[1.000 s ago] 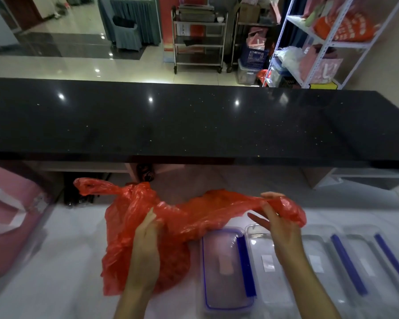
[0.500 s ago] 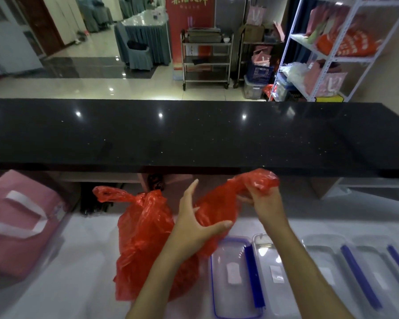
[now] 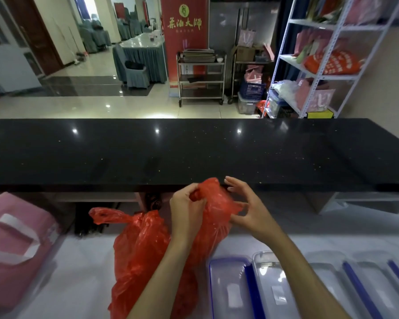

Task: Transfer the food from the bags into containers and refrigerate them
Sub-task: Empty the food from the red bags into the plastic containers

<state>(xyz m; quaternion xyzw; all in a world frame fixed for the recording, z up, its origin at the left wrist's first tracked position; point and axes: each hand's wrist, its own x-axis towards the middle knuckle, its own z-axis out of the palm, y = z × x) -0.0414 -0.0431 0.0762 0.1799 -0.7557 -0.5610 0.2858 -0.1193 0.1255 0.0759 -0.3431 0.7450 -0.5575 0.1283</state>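
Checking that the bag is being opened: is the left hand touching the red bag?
Touching. The head view shows the left hand with fingers curled round a bunched fold at the top of the red bag.

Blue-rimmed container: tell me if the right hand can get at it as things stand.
Probably yes: the container lies just below the right hand with nothing between, though that hand pinches the red bag.

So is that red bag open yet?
Cannot tell. The left hand grips the red bag bunched at its top, the right hand pinches it alongside; no mouth shows.
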